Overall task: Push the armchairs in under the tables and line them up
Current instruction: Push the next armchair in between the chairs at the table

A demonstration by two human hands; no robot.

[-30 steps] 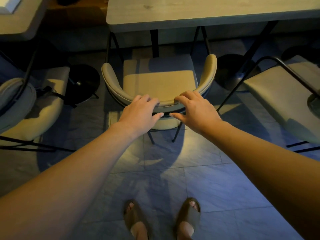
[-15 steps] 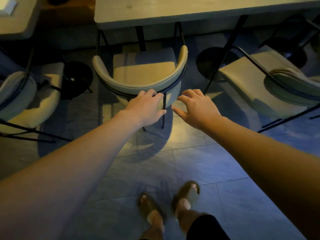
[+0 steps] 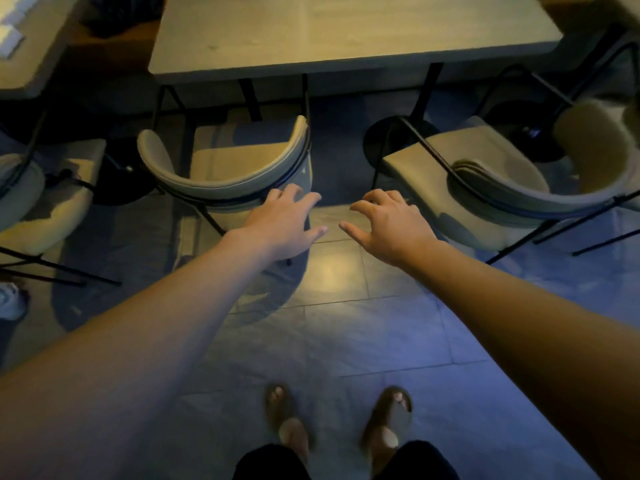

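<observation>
Head camera looks down at your two outstretched arms. Your left hand [image 3: 287, 221] hovers at the curved back of the beige armchair [image 3: 225, 168], its fingers [image 3: 304, 199] relaxed and holding nothing; whether they touch the chair is unclear. That armchair's front sits under the table [image 3: 346, 32]. Your right hand [image 3: 388, 223], loosely curled and empty, hangs over the tiled floor [image 3: 329, 327], near a second armchair [image 3: 485, 181] standing angled.
</observation>
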